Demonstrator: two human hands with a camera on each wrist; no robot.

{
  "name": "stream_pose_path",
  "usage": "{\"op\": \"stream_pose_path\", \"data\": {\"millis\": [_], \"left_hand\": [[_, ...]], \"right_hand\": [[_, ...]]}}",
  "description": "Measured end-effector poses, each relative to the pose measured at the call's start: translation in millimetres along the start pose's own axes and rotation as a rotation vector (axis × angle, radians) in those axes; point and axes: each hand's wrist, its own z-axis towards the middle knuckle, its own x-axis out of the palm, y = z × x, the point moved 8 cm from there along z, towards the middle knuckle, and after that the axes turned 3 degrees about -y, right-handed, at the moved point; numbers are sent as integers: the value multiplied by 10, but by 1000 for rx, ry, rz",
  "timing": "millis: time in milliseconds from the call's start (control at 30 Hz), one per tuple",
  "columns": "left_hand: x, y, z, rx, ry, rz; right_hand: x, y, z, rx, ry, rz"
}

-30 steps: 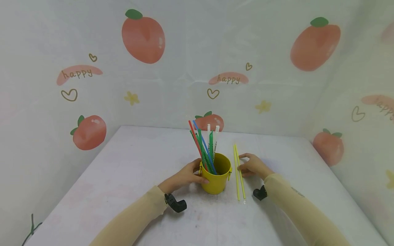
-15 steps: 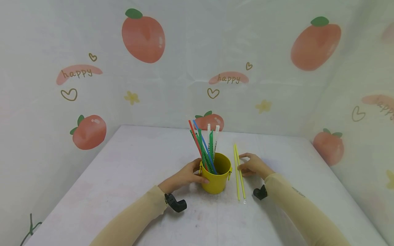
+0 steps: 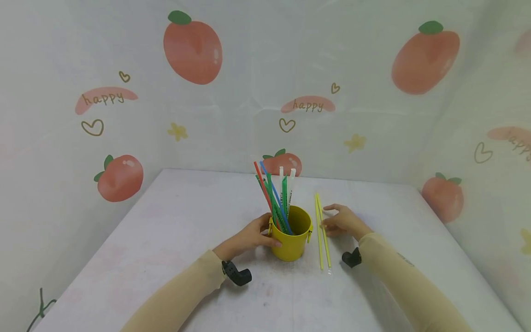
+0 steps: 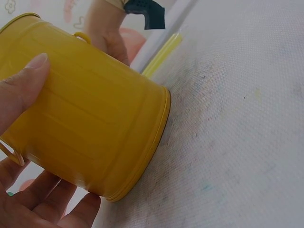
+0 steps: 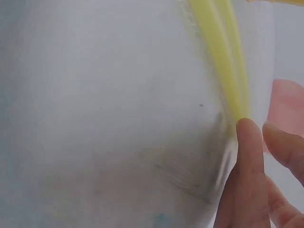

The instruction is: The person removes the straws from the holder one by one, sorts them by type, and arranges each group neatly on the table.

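Note:
A small yellow metal bucket (image 3: pixel 288 248) stands upright on the table, with several straws (image 3: pixel 274 198) in red, blue, green and white leaning in it. My left hand (image 3: pixel 250 237) holds the bucket from its left side; in the left wrist view the thumb (image 4: pixel 26 88) lies across its wall, the other fingers curled round the far side. Two yellow straws (image 3: pixel 318 235) lie side by side just right of the bucket, a clear wrapper end at the near tip. My right hand (image 3: pixel 342 221) rests beside them, fingers loosely bent, a fingertip right at the straws in the right wrist view.
The white table (image 3: pixel 199 207) carries faint stains. Behind it hangs a pale curtain (image 3: pixel 249 55) printed with red fruit and "happy". A green tie (image 3: pixel 43 304) shows at the left front corner. Black wrist cameras (image 3: pixel 237 274) sit on both wrists.
My right hand has shifted very slightly to the right, its index finger a little farther from the yellow straws. The left hand, bucket and straws stay put.

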Motion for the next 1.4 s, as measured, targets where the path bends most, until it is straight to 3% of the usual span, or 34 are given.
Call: {"op": "stream_pose_path", "data": {"millis": [200,367,833,1167,1400], "left_hand": [[-5,-12,-6,-8,-7,5],[-8,-2,1,-9,-11,3],[-9,14,-1,3,-5,6],[-1,12,-2,-3,-4,3],[2,-5,-9,1,-5,9]], "right_hand": [[-91,101,-10,-37,-5,37],[-155,319,-109,-114,20,114],[-211,974,-572,-421,67,276],[-69,1215,-831,-596,94,424],[107,1271,-907,-632,131,464]]}}
